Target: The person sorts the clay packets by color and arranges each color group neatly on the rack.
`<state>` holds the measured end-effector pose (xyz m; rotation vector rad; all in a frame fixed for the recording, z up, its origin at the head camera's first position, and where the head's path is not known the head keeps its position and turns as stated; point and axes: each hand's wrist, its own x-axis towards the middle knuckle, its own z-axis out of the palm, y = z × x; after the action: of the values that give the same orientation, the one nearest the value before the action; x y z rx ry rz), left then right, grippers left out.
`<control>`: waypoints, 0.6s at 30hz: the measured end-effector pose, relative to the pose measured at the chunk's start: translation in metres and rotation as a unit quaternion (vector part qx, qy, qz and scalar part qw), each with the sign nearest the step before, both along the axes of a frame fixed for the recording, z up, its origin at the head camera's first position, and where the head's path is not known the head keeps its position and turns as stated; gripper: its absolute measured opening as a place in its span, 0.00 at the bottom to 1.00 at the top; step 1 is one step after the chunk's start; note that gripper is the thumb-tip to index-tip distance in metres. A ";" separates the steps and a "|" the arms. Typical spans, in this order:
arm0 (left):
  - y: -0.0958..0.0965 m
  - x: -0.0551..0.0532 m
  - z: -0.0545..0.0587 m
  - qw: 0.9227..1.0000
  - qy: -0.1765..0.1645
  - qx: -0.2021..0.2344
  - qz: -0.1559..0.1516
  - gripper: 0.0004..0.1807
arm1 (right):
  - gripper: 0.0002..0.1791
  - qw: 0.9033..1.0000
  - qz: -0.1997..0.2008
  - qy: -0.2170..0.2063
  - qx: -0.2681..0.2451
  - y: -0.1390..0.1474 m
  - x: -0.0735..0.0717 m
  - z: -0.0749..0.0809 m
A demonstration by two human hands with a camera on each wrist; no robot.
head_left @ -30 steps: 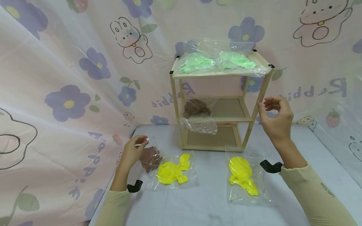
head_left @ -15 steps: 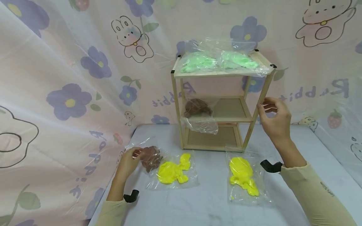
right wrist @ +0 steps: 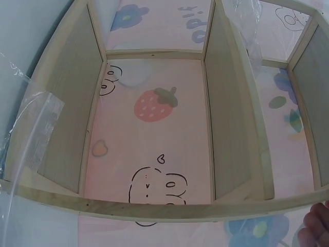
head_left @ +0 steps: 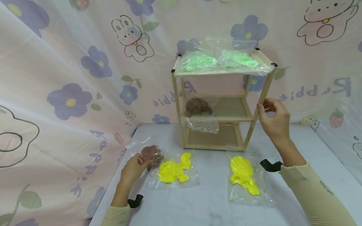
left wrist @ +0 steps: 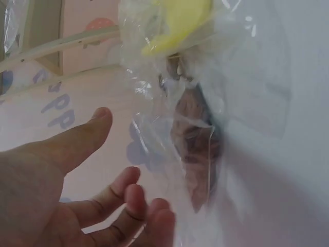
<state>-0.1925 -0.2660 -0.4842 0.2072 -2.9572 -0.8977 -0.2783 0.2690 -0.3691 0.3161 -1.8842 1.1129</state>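
Observation:
In the head view my left hand [head_left: 132, 171] is at the left edge of a clear bag of brown clay [head_left: 152, 155]. Its thumb and fingers are spread apart in the left wrist view, beside the bag and not closed round it. A bag of yellow clay [head_left: 171, 172] overlaps the brown one. My right hand [head_left: 276, 121] holds the right front post of a wooden shelf [head_left: 234, 119], thumb at the front; the fingertips' contact is partly hidden. Only a few right fingers [right wrist: 317, 226] show in the right wrist view.
Another bag of yellow clay [head_left: 244, 175] lies in front of the shelf's right side. A bag of brown clay [head_left: 198, 107] overhangs the middle board. Two bags of green clay [head_left: 199, 61] lie on top. A patterned curtain [head_left: 70, 131] borders the white table [head_left: 209, 204].
My left hand has let go of the brown clay bag's lifted edge, drawn back, then moved right to the bag's near side. My right hand has closed in on the shelf post.

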 end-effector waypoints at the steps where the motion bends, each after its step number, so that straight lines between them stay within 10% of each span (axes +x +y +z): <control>1: 0.001 0.000 -0.001 1.000 -0.004 0.001 0.000 0.24 | 0.11 1.000 0.001 -0.001 0.001 0.000 0.001 0.001; 18: 0.004 -0.007 -0.014 0.998 -0.029 -0.050 -0.006 0.26 | 0.12 1.000 -0.001 -0.011 -0.001 -0.002 0.003 0.001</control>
<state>-0.1994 -0.2618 -0.4984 0.2160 -3.0491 -0.7547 -0.2752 0.2672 -0.3678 0.3025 -1.9027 1.1208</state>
